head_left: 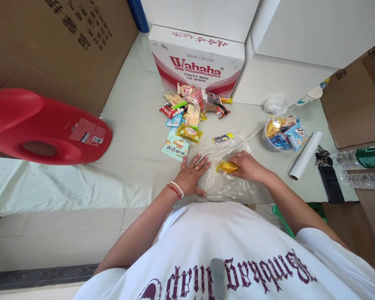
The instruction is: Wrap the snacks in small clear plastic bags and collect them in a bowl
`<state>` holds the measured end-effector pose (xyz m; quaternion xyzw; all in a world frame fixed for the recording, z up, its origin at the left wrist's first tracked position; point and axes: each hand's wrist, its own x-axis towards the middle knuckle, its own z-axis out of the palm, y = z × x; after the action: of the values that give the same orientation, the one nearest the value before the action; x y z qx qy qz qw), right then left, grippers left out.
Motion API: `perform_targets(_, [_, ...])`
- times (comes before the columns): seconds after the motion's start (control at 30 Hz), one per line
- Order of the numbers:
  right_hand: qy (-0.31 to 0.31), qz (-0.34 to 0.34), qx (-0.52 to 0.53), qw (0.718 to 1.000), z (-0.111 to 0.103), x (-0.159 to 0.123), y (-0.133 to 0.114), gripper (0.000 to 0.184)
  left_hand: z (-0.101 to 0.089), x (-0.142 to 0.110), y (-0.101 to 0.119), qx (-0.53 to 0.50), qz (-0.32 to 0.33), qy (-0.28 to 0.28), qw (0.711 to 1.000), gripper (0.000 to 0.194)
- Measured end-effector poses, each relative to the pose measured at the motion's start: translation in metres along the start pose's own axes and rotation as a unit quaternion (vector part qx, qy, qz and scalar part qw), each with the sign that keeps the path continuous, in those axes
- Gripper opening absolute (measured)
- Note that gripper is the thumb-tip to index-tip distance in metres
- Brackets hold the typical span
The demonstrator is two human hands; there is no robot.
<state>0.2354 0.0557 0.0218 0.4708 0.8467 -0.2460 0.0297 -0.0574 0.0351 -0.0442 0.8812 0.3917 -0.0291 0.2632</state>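
Note:
My left hand (194, 174) lies with fingers spread on the left edge of a clear plastic bag (246, 187) that is flat on the table. In my right hand (247, 166) the closed fingers hold the end of a yellow-wrapped snack (226, 167) over the bag. A small yellow and dark snack packet (223, 138) rests at the bag's far edge. Beyond my left hand sits a pile of wrapped snacks (192, 114), with a pale green packet (176, 144) nearest to me. To the right stands a round clear tub (266, 141) filled with snack packets.
A red jug (50, 129) lies on the left beside a large cardboard box (59, 50). Behind the pile stands a Wahaha water box (196, 62). At right are a white roll (306, 156), keys (323, 156), a black case (330, 183) and plastic bottles (350, 159).

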Motion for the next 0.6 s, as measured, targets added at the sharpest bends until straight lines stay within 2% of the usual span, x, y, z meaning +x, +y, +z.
perform_targets(0.1, [0.02, -0.037, 0.076, 0.996, -0.011, -0.005, -0.001, 0.028, 0.0, 0.0, 0.0, 0.0, -0.002, -0.006, 1.0, 0.126])
perform_targets(0.2, [-0.045, -0.075, 0.129, 0.988, -0.017, 0.001, 0.0, 0.038, 0.0, 0.0, 0.0, 0.007, -0.004, -0.01, 1.0, 0.127])
perform_targets(0.27, [-0.049, -0.077, 0.104, 0.99, -0.015, 0.01, 0.002, 0.048, 0.0, 0.0, 0.0, 0.012, -0.005, -0.006, 1.0, 0.128])
perform_targets(0.4, [0.047, -0.071, 0.045, 0.995, -0.002, 0.021, 0.004, 0.052, 0.0, -0.001, 0.0, 0.016, -0.005, -0.003, 1.0, 0.129])
perform_targets(0.5, [0.054, -0.132, 0.06, 0.988, 0.013, 0.016, 0.001, 0.054, -0.001, -0.003, -0.001, 0.013, -0.003, -0.001, 1.0, 0.129])
perform_targets(0.6, [0.062, -0.136, 0.053, 0.987, 0.028, 0.007, 0.0, 0.05, -0.002, -0.005, -0.003, 0.009, -0.011, -0.001, 1.0, 0.129])
